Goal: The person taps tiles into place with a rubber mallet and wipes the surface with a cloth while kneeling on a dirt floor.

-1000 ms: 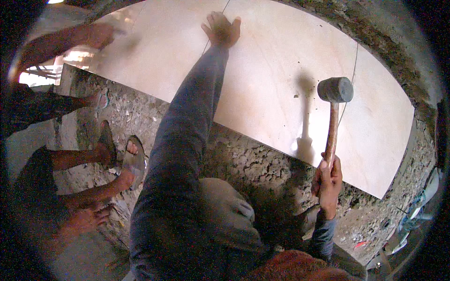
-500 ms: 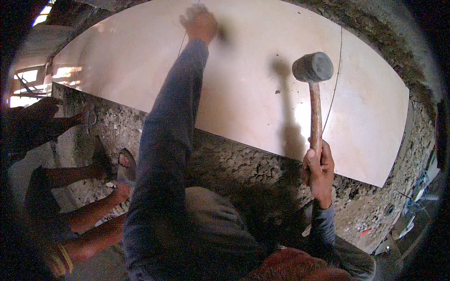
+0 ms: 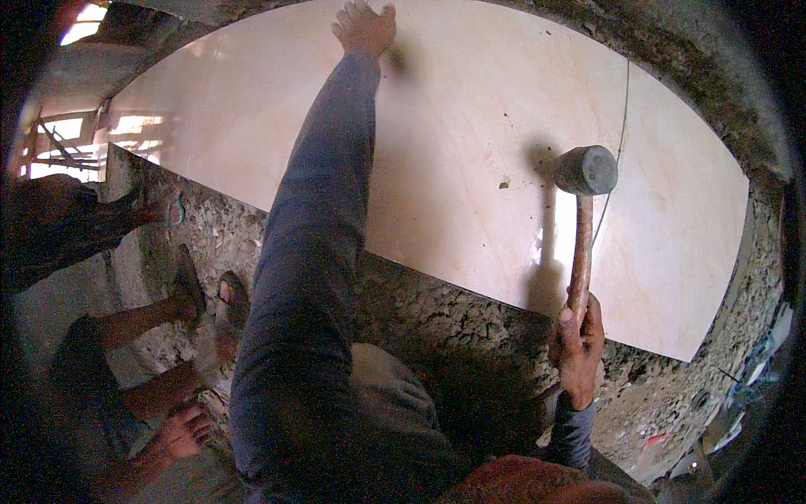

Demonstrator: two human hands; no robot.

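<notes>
A large pale beige floor tile (image 3: pixel 470 143) lies on a rough grey mortar bed (image 3: pixel 437 311). My left hand (image 3: pixel 365 27) is stretched far forward and rests flat on the tile near its far edge, fingers spread. My right hand (image 3: pixel 579 349) grips the wooden handle of a rubber mallet (image 3: pixel 585 170). The mallet's grey head hangs above the tile's right part and casts a dark shadow beside it. A thin string (image 3: pixel 620 143) runs across the tile to the right of the mallet head.
Another person crouches at the left: a hand (image 3: pixel 180 433) low on the ground and sandalled feet (image 3: pixel 206 294) on the mortar. A rough wall edge (image 3: pixel 714 92) curves round the tile's far right. Debris lies at the lower right (image 3: pixel 739 395).
The view has shifted, so my left hand now sits higher and more central in the picture. The mallet head has dropped a little closer to the tile. The person at the left has moved back.
</notes>
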